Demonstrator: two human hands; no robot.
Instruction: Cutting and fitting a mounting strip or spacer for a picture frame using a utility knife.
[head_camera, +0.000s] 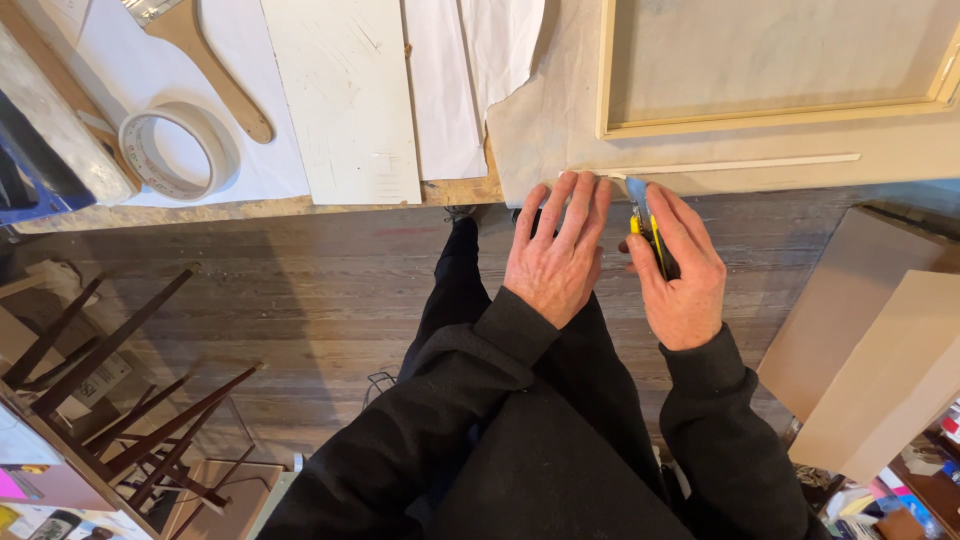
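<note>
At the bench's near edge, the left hand (556, 255) lies flat with fingers spread, pressing down the brown paper (540, 130). The right hand (680, 270) grips a yellow-and-black utility knife (645, 228), its blade tip on the paper's edge beside a thin wooden strip (740, 163). A roll of tape (178, 150) lies well apart toward the left end.

A yellow-and-black plastic utility knife (648, 232) with a dull metal blade meets matt beige canvas (560, 130), beside a thin pale wood strip (740, 163) below the bare-wood stretcher frame (770, 118). Left of the knife lie a scuffed white-painted board (345, 95), smooth white paper (445, 80), a roll of matt paper tape (178, 150) and a smooth wooden handle (215, 70). Sleeves (700, 420) are soft black cloth above a worn, matt plank floor (300, 290).
</note>
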